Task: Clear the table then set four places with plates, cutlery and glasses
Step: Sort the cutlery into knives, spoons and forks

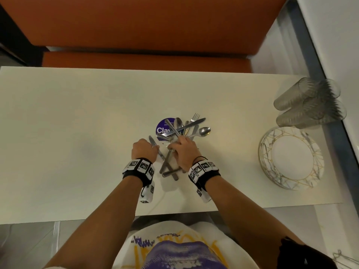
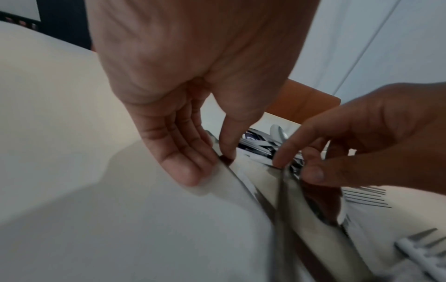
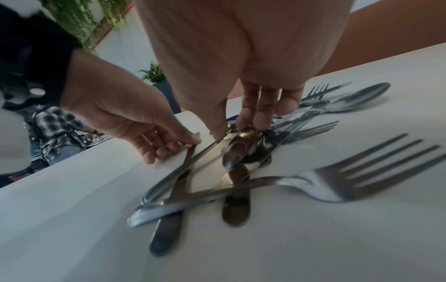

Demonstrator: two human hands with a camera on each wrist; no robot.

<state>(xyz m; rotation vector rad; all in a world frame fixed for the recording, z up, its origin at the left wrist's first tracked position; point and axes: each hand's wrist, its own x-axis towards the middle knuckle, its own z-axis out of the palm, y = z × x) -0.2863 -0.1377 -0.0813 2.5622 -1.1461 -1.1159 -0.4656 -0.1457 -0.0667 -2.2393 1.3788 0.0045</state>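
At the middle of the white rectangular table (image 1: 77,133), a loose pile of steel knives, forks and spoons (image 1: 182,129) lies partly over a round purple sticker (image 1: 162,126). Left hand (image 1: 144,150) pinches the blade of a steel table knife (image 2: 241,183) between thumb and fingers. Right hand (image 1: 183,152) has thumb and fingertips closed on a steel spoon (image 3: 237,150) in the pile. Far right stand stacked patterned plates (image 1: 291,158), with ribbed clear glasses (image 1: 308,103) just beyond them.
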